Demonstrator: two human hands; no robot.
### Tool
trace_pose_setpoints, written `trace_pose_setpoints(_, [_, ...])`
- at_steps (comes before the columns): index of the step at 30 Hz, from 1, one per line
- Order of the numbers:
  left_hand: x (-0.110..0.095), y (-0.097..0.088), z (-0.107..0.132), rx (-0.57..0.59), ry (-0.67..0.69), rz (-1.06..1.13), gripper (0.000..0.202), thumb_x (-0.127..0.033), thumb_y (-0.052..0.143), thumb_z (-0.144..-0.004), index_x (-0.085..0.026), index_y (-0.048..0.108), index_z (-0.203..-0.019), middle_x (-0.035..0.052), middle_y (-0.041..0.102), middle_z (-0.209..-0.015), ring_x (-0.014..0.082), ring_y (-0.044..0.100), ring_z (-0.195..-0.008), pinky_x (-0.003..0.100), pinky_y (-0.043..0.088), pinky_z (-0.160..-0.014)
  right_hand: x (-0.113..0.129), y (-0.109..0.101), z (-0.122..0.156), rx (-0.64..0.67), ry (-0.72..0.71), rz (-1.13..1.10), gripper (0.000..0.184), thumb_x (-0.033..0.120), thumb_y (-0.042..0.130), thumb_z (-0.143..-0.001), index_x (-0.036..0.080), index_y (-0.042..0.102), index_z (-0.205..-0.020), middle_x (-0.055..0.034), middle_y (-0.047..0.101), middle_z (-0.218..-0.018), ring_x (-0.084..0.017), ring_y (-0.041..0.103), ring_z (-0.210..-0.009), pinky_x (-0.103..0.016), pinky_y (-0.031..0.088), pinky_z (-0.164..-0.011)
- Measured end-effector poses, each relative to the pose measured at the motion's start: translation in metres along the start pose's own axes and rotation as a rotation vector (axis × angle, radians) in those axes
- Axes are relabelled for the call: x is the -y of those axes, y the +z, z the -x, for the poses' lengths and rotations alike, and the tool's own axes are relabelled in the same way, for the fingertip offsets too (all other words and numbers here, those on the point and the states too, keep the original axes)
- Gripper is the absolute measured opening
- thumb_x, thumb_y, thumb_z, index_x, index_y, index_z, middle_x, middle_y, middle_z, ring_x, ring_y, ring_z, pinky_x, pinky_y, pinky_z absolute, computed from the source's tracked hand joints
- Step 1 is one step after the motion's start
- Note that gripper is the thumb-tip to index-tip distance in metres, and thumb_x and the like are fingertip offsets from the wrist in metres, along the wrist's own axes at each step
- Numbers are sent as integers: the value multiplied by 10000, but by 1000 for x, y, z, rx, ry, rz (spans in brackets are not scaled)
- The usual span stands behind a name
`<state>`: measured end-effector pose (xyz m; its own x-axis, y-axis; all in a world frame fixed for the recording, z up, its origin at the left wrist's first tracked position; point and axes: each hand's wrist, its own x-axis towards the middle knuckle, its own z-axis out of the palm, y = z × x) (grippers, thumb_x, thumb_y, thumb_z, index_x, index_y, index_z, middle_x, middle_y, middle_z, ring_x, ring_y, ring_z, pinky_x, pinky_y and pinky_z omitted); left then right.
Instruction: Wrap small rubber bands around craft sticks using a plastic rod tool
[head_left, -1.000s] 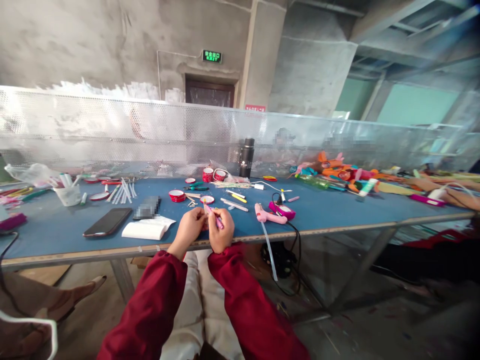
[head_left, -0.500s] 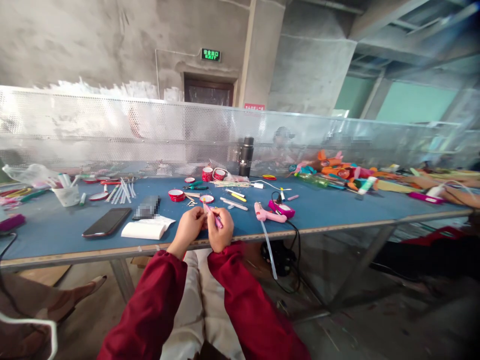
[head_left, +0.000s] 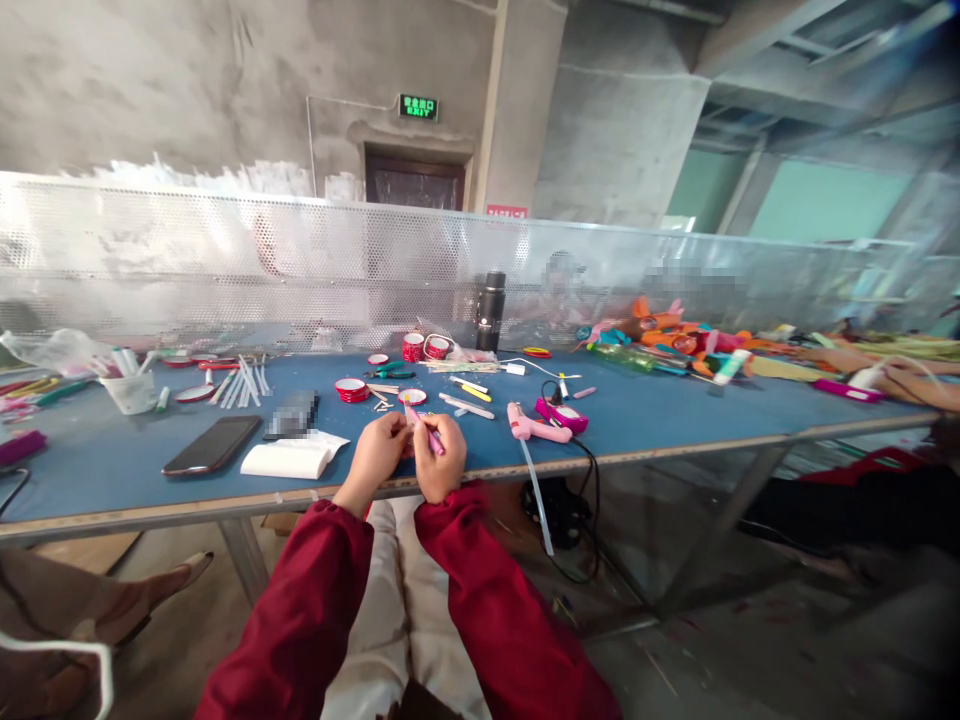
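My left hand (head_left: 379, 450) and my right hand (head_left: 440, 458) meet at the near edge of the blue table (head_left: 112, 470). Both are closed in a pinch on a thin pink stick (head_left: 421, 428) that slants up to the left between them. Dark red sleeves cover both my forearms. A pink glue gun (head_left: 534, 428) lies just right of my right hand, its clear glue stick hanging over the table edge. A red tape roll (head_left: 352, 389) and several white sticks (head_left: 247, 382) lie farther back.
A black phone (head_left: 212, 444) and a white folded paper (head_left: 294, 458) lie left of my hands. A black bottle (head_left: 490, 311) stands by the perforated metal screen (head_left: 225, 260). Colourful toys (head_left: 667, 335) and another person's arm (head_left: 911, 385) are at the right; a shoe (head_left: 161, 580) shows lower left.
Both hands stay on the pink stick with only small finger shifts. The view has drifted slightly.
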<state>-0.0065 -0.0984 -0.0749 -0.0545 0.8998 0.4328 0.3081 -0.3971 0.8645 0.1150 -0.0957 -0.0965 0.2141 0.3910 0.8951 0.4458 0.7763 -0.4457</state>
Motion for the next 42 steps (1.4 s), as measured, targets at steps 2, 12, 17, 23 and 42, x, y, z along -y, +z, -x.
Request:
trace_pose_setpoints(2, [-1,0,0,1,-6,5,272,-448,641,-833,-222,548,-714,-25,583,-619,149,562,-539,241,422,-531,0,1,0,-8,3,3,161,316,575,-1022,223,652,-915,-46,717,-852,-188,660,-805,-318,517,-780])
trace_pose_setpoints(12, [0,0,-1,8,-6,20,255,-437,645,-828,-215,573,-728,-21,604,-626,154,585,-548,246,450,-537,0,-1,0,-10,-6,7,158,323,573,-1023,226,655,-930,-51,715,-856,-194,669,-820,-323,527,-792])
trace_pose_setpoints(17, [3,-1,-3,18,0,-3,251,-434,629,-841,-221,561,-728,-25,598,-598,158,590,-533,251,440,-533,0,0,0,-25,-1,15,165,324,568,-1025,225,658,-928,-54,715,-854,-196,664,-808,-327,522,-780])
trace_pose_setpoints(23, [7,1,-5,24,-8,22,241,-434,630,-831,-223,561,-736,-18,619,-620,164,605,-543,257,454,-540,0,0,0,-19,-2,8,156,322,576,-1022,224,663,-938,-59,724,-870,-200,677,-834,-331,529,-800])
trace_pose_setpoints(42, [9,1,-4,11,5,-5,230,-419,637,-833,-223,570,-733,-16,626,-620,164,604,-548,255,450,-543,-2,2,0,-20,-6,21,170,336,574,-1029,219,675,-956,-63,731,-872,-201,680,-833,-334,537,-811])
